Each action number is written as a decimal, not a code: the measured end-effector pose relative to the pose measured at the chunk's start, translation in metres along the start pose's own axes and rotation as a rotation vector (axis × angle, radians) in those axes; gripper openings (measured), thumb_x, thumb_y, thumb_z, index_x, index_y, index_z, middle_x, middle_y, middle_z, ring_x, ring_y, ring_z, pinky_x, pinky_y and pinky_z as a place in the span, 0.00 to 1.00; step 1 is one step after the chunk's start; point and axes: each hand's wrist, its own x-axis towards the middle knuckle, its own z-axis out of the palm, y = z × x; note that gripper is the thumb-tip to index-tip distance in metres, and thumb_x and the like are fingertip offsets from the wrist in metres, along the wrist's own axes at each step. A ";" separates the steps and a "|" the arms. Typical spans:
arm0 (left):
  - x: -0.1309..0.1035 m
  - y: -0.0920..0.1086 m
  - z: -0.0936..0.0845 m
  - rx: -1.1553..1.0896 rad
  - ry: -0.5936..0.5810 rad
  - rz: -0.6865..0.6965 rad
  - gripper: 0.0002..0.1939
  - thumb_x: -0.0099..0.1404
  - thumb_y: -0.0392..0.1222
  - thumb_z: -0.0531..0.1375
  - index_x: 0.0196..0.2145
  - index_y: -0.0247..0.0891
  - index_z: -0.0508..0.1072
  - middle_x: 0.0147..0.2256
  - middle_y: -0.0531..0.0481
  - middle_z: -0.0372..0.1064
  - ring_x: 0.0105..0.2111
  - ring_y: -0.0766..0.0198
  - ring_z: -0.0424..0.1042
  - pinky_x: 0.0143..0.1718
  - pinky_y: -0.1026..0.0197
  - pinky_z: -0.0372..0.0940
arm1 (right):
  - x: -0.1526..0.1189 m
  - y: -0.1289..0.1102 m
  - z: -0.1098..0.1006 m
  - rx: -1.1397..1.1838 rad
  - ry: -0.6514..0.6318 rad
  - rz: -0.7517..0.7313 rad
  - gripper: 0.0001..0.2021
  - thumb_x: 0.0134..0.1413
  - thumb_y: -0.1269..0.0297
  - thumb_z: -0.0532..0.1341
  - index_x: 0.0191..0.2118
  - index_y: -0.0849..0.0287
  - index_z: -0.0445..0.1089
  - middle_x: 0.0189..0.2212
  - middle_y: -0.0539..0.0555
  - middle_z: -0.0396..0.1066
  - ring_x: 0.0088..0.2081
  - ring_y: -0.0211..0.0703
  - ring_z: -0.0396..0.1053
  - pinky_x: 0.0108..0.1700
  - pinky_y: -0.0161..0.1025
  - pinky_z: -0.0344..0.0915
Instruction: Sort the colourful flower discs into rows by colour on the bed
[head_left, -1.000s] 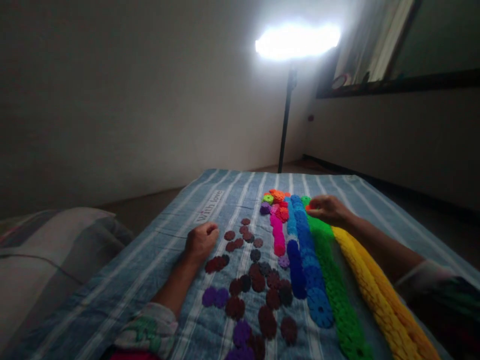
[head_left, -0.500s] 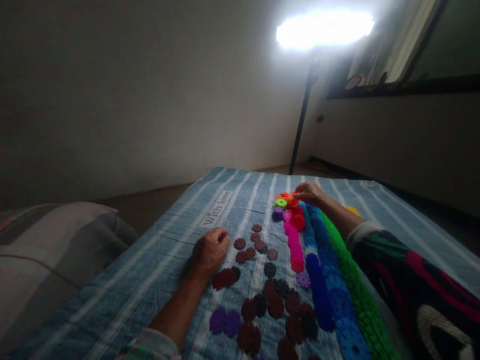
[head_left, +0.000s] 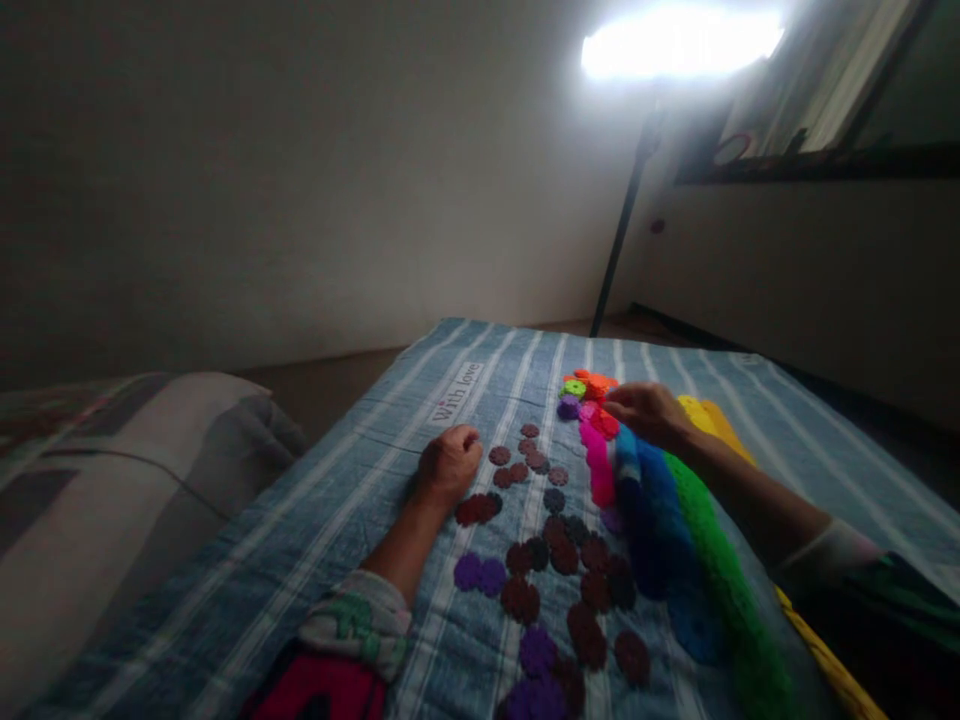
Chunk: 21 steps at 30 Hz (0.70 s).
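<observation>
My left hand (head_left: 451,465) rests closed on the striped cloth, left of scattered brown discs (head_left: 520,598); whatever it may hold is hidden. At the far end of the coloured rows, my right hand (head_left: 646,412) has its fingers pressed together by the red discs (head_left: 604,424); I cannot make out anything in them. Orange discs (head_left: 598,384), a lime disc (head_left: 574,388) and a purple disc (head_left: 568,407) lie just beyond. Pink (head_left: 600,470), blue (head_left: 664,520) and green rows (head_left: 720,560) run toward me. Yellow pieces (head_left: 712,420) are partly behind my right arm.
A blue striped cloth (head_left: 360,450) covers the surface. Beyond its far edge stands a bright lamp (head_left: 682,42) on a dark pole (head_left: 622,225). Pale bedding (head_left: 142,500) is at the left. More purple discs (head_left: 538,650) lie near the front.
My right hand has shifted from the orange discs toward the red ones, nearer to me. The view has turned, showing more yellow pieces and more discs at the front. My left hand stays closed.
</observation>
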 end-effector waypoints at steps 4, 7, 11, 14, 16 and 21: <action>-0.001 0.000 0.002 -0.009 -0.012 0.025 0.10 0.59 0.37 0.54 0.33 0.37 0.76 0.33 0.47 0.77 0.34 0.61 0.74 0.37 0.64 0.64 | -0.069 -0.050 0.010 0.047 -0.069 -0.131 0.12 0.54 0.64 0.57 0.22 0.60 0.70 0.23 0.51 0.68 0.25 0.36 0.62 0.29 0.33 0.54; -0.001 0.001 0.003 -0.018 0.001 0.075 0.10 0.59 0.36 0.54 0.32 0.38 0.76 0.33 0.47 0.77 0.35 0.61 0.74 0.37 0.64 0.64 | -0.125 -0.089 0.022 0.140 -0.146 -0.246 0.10 0.56 0.69 0.56 0.25 0.59 0.70 0.25 0.50 0.67 0.24 0.33 0.61 0.27 0.31 0.52; -0.002 0.003 0.004 -0.027 0.017 0.152 0.11 0.59 0.35 0.54 0.29 0.38 0.76 0.33 0.46 0.76 0.36 0.61 0.74 0.39 0.64 0.64 | -0.186 -0.119 0.038 0.070 -0.114 -0.344 0.10 0.54 0.75 0.57 0.24 0.59 0.68 0.24 0.49 0.67 0.23 0.33 0.60 0.25 0.33 0.49; -0.002 0.004 0.006 -0.031 0.014 0.187 0.10 0.59 0.34 0.54 0.29 0.37 0.76 0.33 0.46 0.76 0.36 0.62 0.73 0.40 0.64 0.64 | -0.211 -0.119 0.045 0.004 -0.041 -0.364 0.10 0.55 0.75 0.56 0.25 0.59 0.68 0.24 0.49 0.67 0.22 0.34 0.61 0.25 0.34 0.48; -0.002 0.005 0.007 -0.038 0.001 0.202 0.10 0.58 0.35 0.54 0.29 0.37 0.76 0.32 0.46 0.76 0.35 0.62 0.73 0.40 0.64 0.64 | -0.219 -0.113 0.045 -0.015 -0.021 -0.359 0.11 0.57 0.74 0.55 0.26 0.58 0.68 0.25 0.50 0.68 0.23 0.34 0.62 0.26 0.34 0.49; -0.001 0.006 0.010 -0.065 -0.018 0.232 0.08 0.58 0.37 0.56 0.28 0.37 0.76 0.32 0.47 0.76 0.34 0.62 0.72 0.39 0.63 0.64 | -0.224 -0.094 0.040 -0.138 0.053 -0.255 0.13 0.61 0.69 0.53 0.26 0.57 0.69 0.23 0.49 0.66 0.22 0.36 0.61 0.26 0.36 0.46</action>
